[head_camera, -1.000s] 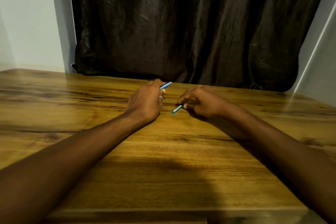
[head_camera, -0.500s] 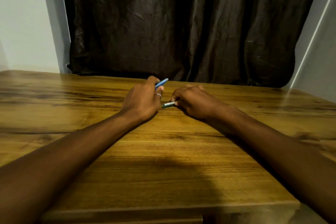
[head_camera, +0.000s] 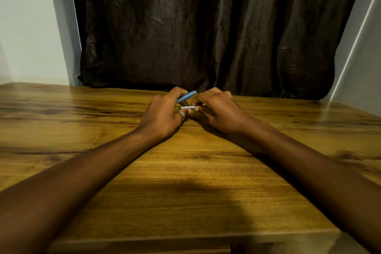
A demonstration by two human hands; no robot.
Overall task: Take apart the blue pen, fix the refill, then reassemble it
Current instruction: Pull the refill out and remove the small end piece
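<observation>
A: Where is the pen, and what has hold of it?

B: It is in two pieces, both at the far middle of the wooden table (head_camera: 191, 173), toward twelve o'clock from you. Your left hand (head_camera: 162, 115) is curled closed around the blue barrel (head_camera: 186, 96). The barrel's free end pokes out above your thumb and points toward two o'clock, tilted upward.

A: And the other piece?

B: Your right hand (head_camera: 218, 111) pinches a short pale part (head_camera: 188, 107) between thumb and fingertips. It lies almost level, running from three o'clock toward nine. It sits just below the barrel, at six o'clock from the barrel's tip. Blur keeps me from telling whether it is the refill or a cap section.

A: Do the pieces meet?

B: The pale part's left end reaches your left fingers, just above the ring (head_camera: 182, 115) you wear there. I cannot tell whether it touches the barrel itself. Your two hands are knuckle to knuckle, low over the wood, with the dark curtain (head_camera: 206, 27) hanging behind them at twelve o'clock.
</observation>
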